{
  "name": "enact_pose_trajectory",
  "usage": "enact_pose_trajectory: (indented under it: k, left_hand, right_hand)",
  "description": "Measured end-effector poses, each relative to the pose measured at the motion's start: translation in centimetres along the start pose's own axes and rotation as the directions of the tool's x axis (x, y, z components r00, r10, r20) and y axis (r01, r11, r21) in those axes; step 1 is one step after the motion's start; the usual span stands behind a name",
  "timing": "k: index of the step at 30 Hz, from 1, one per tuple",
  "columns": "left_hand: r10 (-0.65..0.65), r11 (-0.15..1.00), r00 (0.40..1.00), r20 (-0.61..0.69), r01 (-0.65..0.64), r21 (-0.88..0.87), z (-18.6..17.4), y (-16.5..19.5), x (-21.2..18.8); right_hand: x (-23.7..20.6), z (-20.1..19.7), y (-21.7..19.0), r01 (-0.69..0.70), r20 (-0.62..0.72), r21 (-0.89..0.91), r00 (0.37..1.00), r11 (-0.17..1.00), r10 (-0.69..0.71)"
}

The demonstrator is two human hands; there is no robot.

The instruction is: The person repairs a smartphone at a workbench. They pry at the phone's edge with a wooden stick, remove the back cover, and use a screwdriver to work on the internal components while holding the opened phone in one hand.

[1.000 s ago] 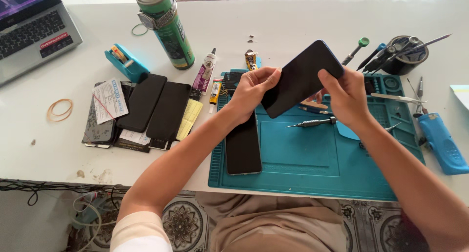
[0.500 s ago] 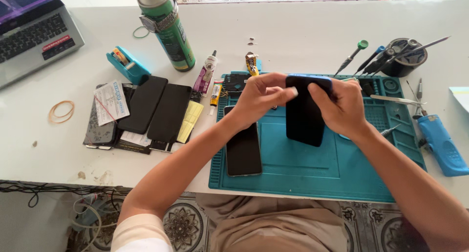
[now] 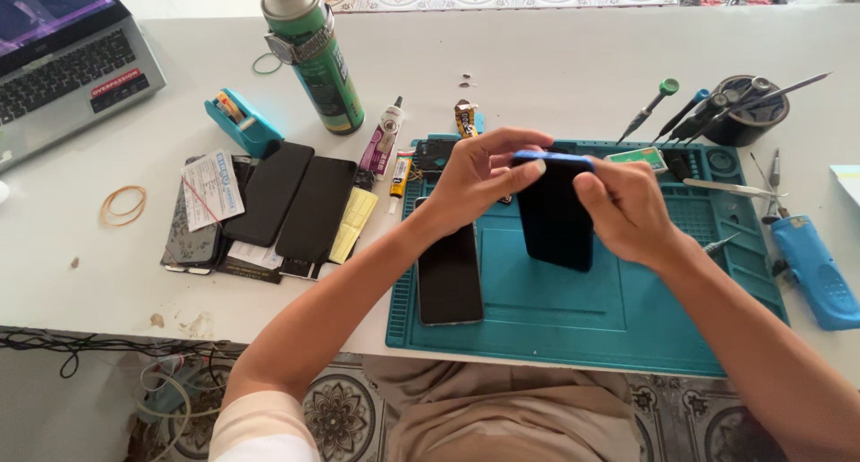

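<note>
Tilted flat a second ago, the dark blue-edged rectangular phone [image 3: 555,213] now stands upright over the teal silicone mat's [image 3: 573,310] far edge, left hand [image 3: 479,175] and right hand [image 3: 627,207] both closed on its top.

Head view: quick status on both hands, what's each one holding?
Left hand: closed on the top edge of the dark phone, held upright over the teal mat.
Right hand: closed on the same phone's right side.

Both bare forearms reach in from below, converging mid-frame. Left hand [image 3: 479,171] raised, fingers curled, thumb and fingertips pinching. Right hand [image 3: 627,207] opposite, fingers bent, thumb pressing inward, wrist angled.
</note>
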State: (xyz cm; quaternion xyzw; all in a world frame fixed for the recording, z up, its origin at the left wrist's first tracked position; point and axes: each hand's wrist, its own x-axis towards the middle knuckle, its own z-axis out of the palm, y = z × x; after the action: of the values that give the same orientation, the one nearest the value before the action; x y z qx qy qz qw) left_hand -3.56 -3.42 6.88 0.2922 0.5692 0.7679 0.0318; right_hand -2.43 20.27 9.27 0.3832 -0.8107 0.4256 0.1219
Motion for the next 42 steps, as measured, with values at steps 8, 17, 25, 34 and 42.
enact_pose_trajectory:
  k: [8, 17, 25, 34, 42]
  left_hand:
    - [0.128, 0.987, 0.992, -0.019, -0.125, 0.096, -0.4, 0.0, -0.3]
    - [0.059, 0.992, 0.997, -0.055, -0.053, 0.115, -2.3, 0.0, 0.4]
    - [0.093, 0.992, 0.996, -0.001, -0.093, 0.083, -1.8, 0.0, 0.2]
    - [0.024, 0.999, 1.0, -0.019, -0.023, 0.031, -1.3, 0.8, 0.0]
    - [0.084, 0.991, 0.996, -0.023, -0.081, 0.104, -1.2, 0.9, 0.1]
  right_hand:
    - [-0.8, 2.2, -0.3, -0.075, 0.114, 0.202, 0.992, 0.977, 0.052]
    - [-0.6, 3.9, -0.5, -0.403, 0.286, 0.459, 0.911, 0.792, 0.297]
    - [-0.8, 3.7, -0.9, -0.351, 0.241, 0.387, 0.931, 0.852, 0.274]
    - [-0.6, 2.5, -2.5, -0.202, 0.122, 0.143, 0.975, 0.969, 0.185]
    - [-0.3, 2.4, -3.2, -0.107, 0.084, 0.12, 0.992, 0.987, 0.097]
